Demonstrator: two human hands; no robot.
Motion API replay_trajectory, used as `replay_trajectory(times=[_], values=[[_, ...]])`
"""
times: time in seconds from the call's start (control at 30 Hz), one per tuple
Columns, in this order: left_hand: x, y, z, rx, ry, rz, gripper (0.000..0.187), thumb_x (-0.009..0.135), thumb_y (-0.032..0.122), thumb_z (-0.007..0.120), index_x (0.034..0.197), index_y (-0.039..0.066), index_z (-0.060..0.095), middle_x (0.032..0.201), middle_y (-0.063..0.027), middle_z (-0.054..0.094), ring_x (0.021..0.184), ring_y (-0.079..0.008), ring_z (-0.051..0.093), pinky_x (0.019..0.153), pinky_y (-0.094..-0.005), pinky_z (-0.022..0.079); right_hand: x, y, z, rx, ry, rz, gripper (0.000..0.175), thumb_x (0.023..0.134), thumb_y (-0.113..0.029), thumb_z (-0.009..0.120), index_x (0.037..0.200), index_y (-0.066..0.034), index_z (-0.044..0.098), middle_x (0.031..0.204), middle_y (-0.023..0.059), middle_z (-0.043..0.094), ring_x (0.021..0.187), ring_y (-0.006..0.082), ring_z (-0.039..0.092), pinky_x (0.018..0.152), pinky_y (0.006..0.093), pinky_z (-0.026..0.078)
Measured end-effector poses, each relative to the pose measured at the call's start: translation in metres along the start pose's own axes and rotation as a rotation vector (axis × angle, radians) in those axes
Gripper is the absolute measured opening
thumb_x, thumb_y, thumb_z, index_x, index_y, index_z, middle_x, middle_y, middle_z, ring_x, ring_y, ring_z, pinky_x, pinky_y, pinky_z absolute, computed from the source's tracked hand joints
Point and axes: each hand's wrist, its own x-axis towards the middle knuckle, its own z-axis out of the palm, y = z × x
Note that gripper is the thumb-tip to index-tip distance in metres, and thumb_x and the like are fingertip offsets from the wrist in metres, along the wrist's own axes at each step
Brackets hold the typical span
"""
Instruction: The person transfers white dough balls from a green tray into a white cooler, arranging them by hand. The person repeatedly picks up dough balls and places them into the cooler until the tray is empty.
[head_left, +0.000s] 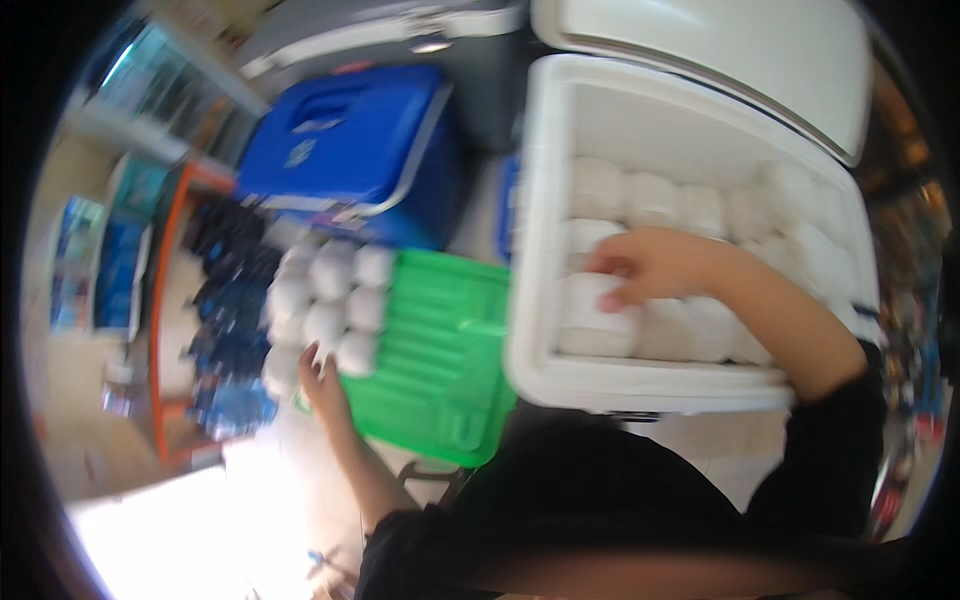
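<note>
Inside an open white cooler box (546, 225), my right hand (637, 266) reaches over a layer of rounded white pieces. Its fingertips and thumb are curled at a white piece (596, 300) near the left wall; blur hides whether they grip it. More white pieces (701, 210) line the back and right of the box. To the left, a pile of white round pieces (330, 270) sits on a green plastic lid or board (442, 337). At the pile's near edge is my left hand (322, 386), its fingers apart. What the pieces are made of is too blurred to tell.
The cooler's raised lid (720, 60) stands behind it. A blue cooler (337, 142) with a closed lid is beyond the green surface. An orange-framed rack (166, 315) with dark and blue bottles (232, 360) stands left. Blurred shelves of goods (911, 315) are at right.
</note>
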Motion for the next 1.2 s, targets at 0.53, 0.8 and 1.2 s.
replay_trajectory(times=[0.53,0.8,1.2], values=[[0.024,-0.113,0.076,-0.259,0.288,-0.613,0.074,0.064,0.039,0.076,0.113,-0.010,0.052,0.108,-0.0225,0.058,0.099,-0.0307,0.058,0.088,-0.0368,0.044,-0.044,-0.042,0.018,-0.439,0.491,-0.160,0.043,0.079,-0.018,0.062,0.119,-0.0045,0.050,0.116,0.0150,0.054,0.105,0.0287,0.052,0.092,0.0360,0.040],[-0.017,-0.039,0.079,-1.142,-0.040,-0.494,0.056,0.075,0.021,0.070,0.120,-0.002,0.045,0.111,-0.0150,0.058,0.101,-0.0252,0.057,0.087,-0.0364,0.047,-0.064,-0.049,0.008,-0.458,0.621,-0.332,0.034,0.080,-0.021,0.063,0.109,-0.0045,0.055,0.101,0.0133,0.058,0.093,0.0313,0.056,0.082,0.0385,0.044],[-0.114,0.324,0.094,-0.924,-0.670,0.440,0.078,0.066,0.025,0.074,0.128,-0.002,0.035,0.119,-0.0159,0.049,0.110,-0.0234,0.048,0.098,-0.0334,0.032,-0.096,-0.058,-0.019,-0.068,0.677,-0.563,0.069,0.065,-0.042,0.074,0.113,0.0002,0.051,0.098,0.0162,0.063,0.091,0.0290,0.061,0.072,0.0336,0.051]])
